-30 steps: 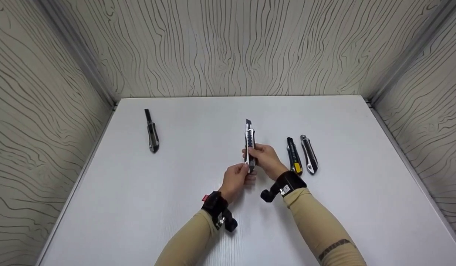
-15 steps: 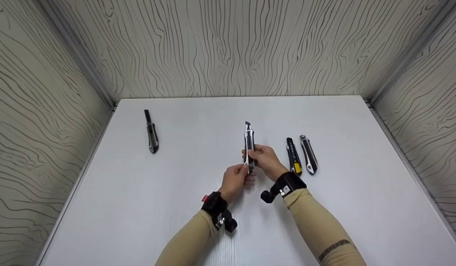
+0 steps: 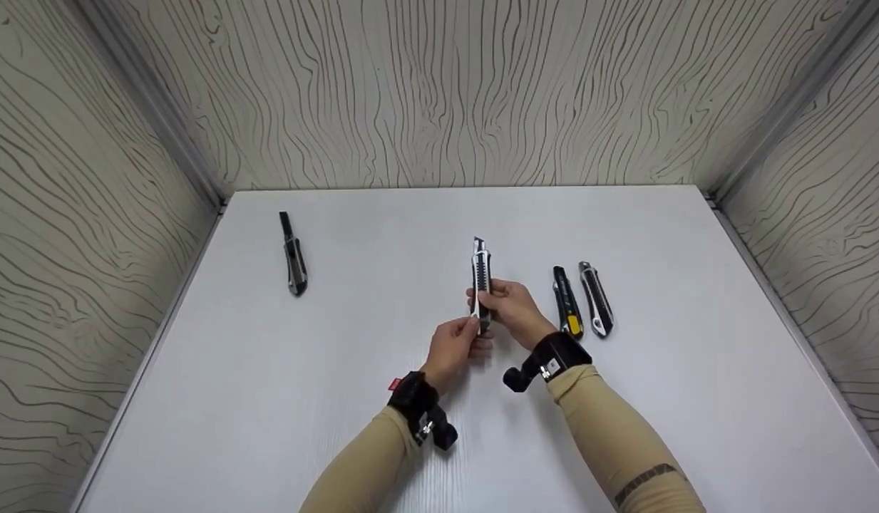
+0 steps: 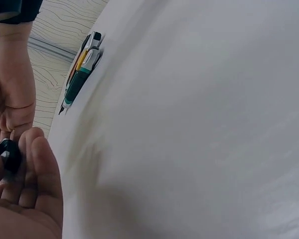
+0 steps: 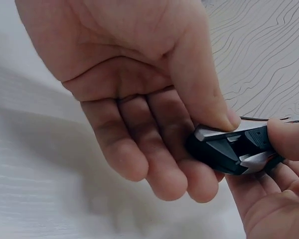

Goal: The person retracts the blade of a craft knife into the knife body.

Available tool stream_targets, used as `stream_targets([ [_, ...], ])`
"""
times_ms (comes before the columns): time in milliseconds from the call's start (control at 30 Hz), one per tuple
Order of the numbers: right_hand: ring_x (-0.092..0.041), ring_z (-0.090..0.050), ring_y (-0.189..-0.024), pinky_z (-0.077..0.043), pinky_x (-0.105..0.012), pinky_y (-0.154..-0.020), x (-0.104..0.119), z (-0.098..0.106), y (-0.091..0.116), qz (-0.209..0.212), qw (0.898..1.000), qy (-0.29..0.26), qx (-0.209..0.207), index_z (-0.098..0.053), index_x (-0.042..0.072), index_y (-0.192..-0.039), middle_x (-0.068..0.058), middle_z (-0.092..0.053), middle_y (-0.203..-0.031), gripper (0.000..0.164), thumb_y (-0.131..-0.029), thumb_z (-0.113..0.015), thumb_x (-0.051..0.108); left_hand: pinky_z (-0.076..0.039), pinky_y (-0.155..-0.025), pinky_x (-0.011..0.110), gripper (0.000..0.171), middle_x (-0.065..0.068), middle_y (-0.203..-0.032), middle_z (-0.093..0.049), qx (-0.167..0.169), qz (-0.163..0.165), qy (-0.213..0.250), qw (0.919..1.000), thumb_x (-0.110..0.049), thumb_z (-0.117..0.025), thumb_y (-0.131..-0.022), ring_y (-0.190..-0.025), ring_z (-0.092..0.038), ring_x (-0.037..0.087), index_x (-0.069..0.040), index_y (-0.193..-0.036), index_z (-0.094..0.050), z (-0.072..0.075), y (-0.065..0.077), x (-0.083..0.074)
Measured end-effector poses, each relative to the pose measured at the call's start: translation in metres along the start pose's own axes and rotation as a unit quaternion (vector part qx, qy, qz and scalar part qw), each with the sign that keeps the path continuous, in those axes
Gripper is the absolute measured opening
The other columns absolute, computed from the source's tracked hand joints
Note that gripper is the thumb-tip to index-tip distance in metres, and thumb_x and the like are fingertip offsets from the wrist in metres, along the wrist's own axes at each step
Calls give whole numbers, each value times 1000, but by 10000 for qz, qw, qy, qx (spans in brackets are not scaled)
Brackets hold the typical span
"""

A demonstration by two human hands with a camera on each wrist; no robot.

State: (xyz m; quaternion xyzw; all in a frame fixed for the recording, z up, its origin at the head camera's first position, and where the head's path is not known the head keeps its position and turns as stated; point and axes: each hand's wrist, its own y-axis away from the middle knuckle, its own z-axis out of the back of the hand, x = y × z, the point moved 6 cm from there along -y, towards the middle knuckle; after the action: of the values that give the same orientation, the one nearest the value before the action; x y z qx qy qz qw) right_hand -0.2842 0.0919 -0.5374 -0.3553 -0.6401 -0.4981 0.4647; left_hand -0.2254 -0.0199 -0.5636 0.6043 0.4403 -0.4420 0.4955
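Note:
In the head view a silver and black snap-off utility knife [image 3: 481, 271] stands out over the middle of the table, blade end pointing away. My right hand [image 3: 514, 305] grips its handle, thumb on the top face. My left hand [image 3: 450, 349] pinches the near end; in the right wrist view that hand's thumb [image 5: 204, 94] presses on the black and silver end piece [image 5: 229, 149]. Two other utility knives lie just right of my right hand: a black one with a yellow part [image 3: 567, 303], and a silver and black one [image 3: 597, 299].
Far to the left lies another utility knife [image 3: 295, 263] with a long dark blade section extended. Everything lies on or above a white table [image 3: 232, 399]. Wood-grain patterned walls [image 3: 439, 92] enclose its back and both sides.
The blade showing beyond the held utility knife's front has become shorter. My right thumb has slid slightly toward the near end. The other knives have not moved.

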Motion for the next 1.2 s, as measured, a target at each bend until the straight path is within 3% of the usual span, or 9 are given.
stream_targets([
  [200,-14,-66,-99,-53,-26,-86,-2,-1,-1,22,10000,31,-19,-50,-6,-134,-21,-62,-130,38,-99,-53,7,-60,-82,37,38,21,-105,-72,161,108,359,9992,-24,-45,-104,-84,-72,17,9,-119,-60,2,1,6],
  [600,-13,-66,-97,-54,-25,-84,-3,-3,1,50,9999,112,42,-51,-8,-132,-22,-63,-128,37,-97,-53,3,-61,-74,37,39,25,-94,-72,-123,-78,31,9999,-22,-46,-104,-77,-72,20,12,-110,-63,1,3,4],
  [833,-15,-66,-103,-54,-26,-89,-7,1,1,-35,9998,189,48,-48,-6,-136,-20,-61,-131,40,-98,-53,5,-61,-76,41,36,27,-93,-71,-80,-115,-145,9998,-13,-43,-103,-78,-72,25,18,-109,-61,-4,12,-12],
  [1000,-15,-66,-101,-54,-27,-89,-5,1,2,103,9998,85,178,-46,-10,-136,-20,-63,-128,42,-97,-55,4,-61,-75,41,38,26,-94,-72,-90,-62,-164,9998,-18,-44,-104,-80,-73,28,15,-109,-62,-3,3,3],
  [1200,-16,-64,-105,-53,-29,-93,-4,0,4,-37,9997,180,138,-46,-5,-138,-21,-59,-133,42,-97,-53,3,-61,-69,38,38,23,-93,-73,-148,59,-167,9997,-22,-46,-104,-79,-73,28,11,-110,-64,-2,2,5],
])
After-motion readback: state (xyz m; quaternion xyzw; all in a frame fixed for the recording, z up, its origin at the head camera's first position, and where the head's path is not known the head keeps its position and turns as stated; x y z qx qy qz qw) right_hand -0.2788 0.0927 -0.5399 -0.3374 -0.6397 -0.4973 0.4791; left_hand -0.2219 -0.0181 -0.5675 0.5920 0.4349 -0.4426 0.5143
